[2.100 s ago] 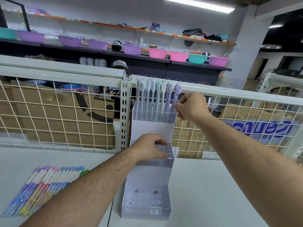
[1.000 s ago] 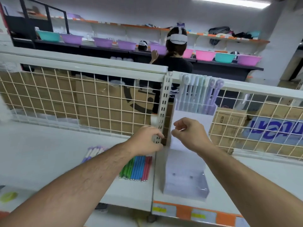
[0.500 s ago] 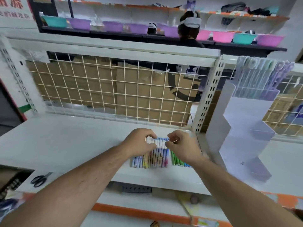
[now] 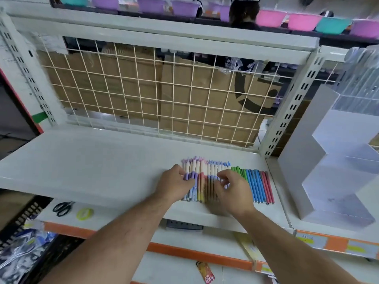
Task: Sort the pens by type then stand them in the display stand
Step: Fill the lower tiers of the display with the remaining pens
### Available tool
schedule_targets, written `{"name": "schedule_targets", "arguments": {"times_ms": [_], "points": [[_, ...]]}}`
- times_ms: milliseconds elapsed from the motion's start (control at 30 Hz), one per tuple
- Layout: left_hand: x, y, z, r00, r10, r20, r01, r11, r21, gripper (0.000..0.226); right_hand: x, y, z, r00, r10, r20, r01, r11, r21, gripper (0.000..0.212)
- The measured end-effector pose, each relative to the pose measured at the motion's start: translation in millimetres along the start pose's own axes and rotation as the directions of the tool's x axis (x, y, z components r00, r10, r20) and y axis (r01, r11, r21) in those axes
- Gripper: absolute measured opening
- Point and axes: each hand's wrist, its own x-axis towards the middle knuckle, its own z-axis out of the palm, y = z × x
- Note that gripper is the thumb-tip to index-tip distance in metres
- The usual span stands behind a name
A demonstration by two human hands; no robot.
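A row of pens lies flat on the white shelf (image 4: pixel 92 160): patterned pens with white caps (image 4: pixel 202 175) on the left, then green pens (image 4: pixel 239 171), blue pens (image 4: pixel 254 185) and red pens (image 4: pixel 268 187). My left hand (image 4: pixel 176 182) curls its fingers onto the purple-patterned pens at the row's left end. My right hand (image 4: pixel 231 187) lies over the middle patterned pens, its fingertips pinching among them. The stepped clear display stand (image 4: pixel 328 160) stands at the right, with blurred pens (image 4: pixel 361 74) upright in its top tier.
A wire grid panel (image 4: pixel 164 95) backed by cardboard closes the shelf's rear, with a slotted upright post (image 4: pixel 287 111) beside the stand. Scissors (image 4: pixel 62 208) and a yellow-green tape roll (image 4: pixel 85 213) lie on the lower ledge. A person (image 4: pixel 244 15) stands beyond the shelving.
Both hands left the display stand and moved left and down to the pen row. They now sit lower on the patterned pens, and the view has tilted down.
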Motion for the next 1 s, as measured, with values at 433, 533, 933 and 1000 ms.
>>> {"name": "schedule_targets", "arguments": {"times_ms": [433, 533, 933, 1000], "points": [[13, 1, 3, 0.998, -0.056, 0.008, 0.053, 0.978, 0.202, 0.027, 1, 7, 15, 0.983, -0.148, -0.112, 0.144, 0.989, -0.043, 0.006], [14, 5, 2, 0.997, -0.082, -0.002, 0.081, 0.973, 0.218, 0.03, -2, 9, 19, 0.971, -0.199, -0.136, 0.193, 0.98, -0.055, 0.008], [18, 8, 0, 0.989, -0.137, 0.05, 0.124, 0.973, 0.193, 0.018, -2, 13, 21, 0.945, -0.28, -0.17, 0.266, 0.959, -0.103, 0.013], [17, 7, 0, 0.987, -0.146, 0.063, 0.135, 0.979, 0.156, 0.022, -2, 13, 21, 0.942, -0.287, -0.173, 0.269, 0.956, -0.121, 0.013]]}}
